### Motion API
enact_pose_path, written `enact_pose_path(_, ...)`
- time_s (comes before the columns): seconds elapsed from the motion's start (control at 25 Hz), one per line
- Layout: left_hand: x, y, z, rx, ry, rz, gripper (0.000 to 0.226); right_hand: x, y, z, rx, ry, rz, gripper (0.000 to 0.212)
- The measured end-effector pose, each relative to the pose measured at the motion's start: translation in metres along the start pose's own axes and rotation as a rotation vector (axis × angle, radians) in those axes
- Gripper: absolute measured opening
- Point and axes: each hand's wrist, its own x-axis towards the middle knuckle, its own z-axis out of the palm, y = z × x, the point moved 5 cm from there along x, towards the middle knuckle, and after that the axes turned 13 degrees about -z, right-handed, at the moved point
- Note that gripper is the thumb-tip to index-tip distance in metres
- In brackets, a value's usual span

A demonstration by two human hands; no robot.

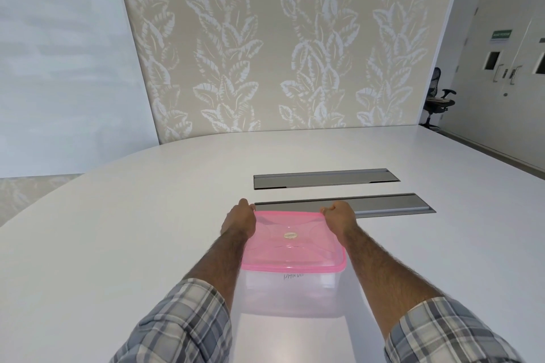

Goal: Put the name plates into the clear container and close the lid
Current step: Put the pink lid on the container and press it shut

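A clear container (283, 295) stands on the white table in front of me, with a pink translucent lid (295, 242) lying on top of it. A name plate with handwritten letters (293, 276) shows faintly through the near wall. My left hand (240, 219) grips the lid's far left corner, fingers curled over the edge. My right hand (339, 218) grips the far right corner the same way. Both forearms run along the container's sides.
Two grey metal cable hatches (324, 178) (392, 205) are set into the white table (118, 230) just beyond the container. A patterned wall stands behind the table. A black office chair (438, 100) and white doors are at the far right.
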Motion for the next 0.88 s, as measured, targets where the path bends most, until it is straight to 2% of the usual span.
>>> enact_pose_path(0.12,-0.003,0.003,-0.003,0.049,0.057,-0.014,0.03,0.001,0.001,0.002,0.0,0.005,0.001,0.04)
enact_pose_path(0.24,-0.006,0.009,-0.002,0.073,0.1,0.06,0.029,-0.002,0.001,0.002,-0.024,0.017,-0.006,0.039)
enact_pose_path(0.32,-0.006,0.009,-0.001,0.063,0.07,0.071,0.035,-0.002,0.001,0.002,-0.047,0.018,-0.022,0.041)
enact_pose_path(0.52,0.005,0.011,0.004,0.082,-0.078,-0.079,0.038,-0.005,0.001,0.003,-0.067,0.023,-0.03,0.041)
enact_pose_path(0.68,0.008,0.013,0.004,0.066,-0.102,-0.108,0.042,-0.006,0.002,0.003,-0.054,0.034,-0.027,0.04)
enact_pose_path(0.88,0.007,0.009,0.006,0.094,0.011,-0.109,0.049,-0.006,0.003,0.005,-0.063,0.03,-0.024,0.04)
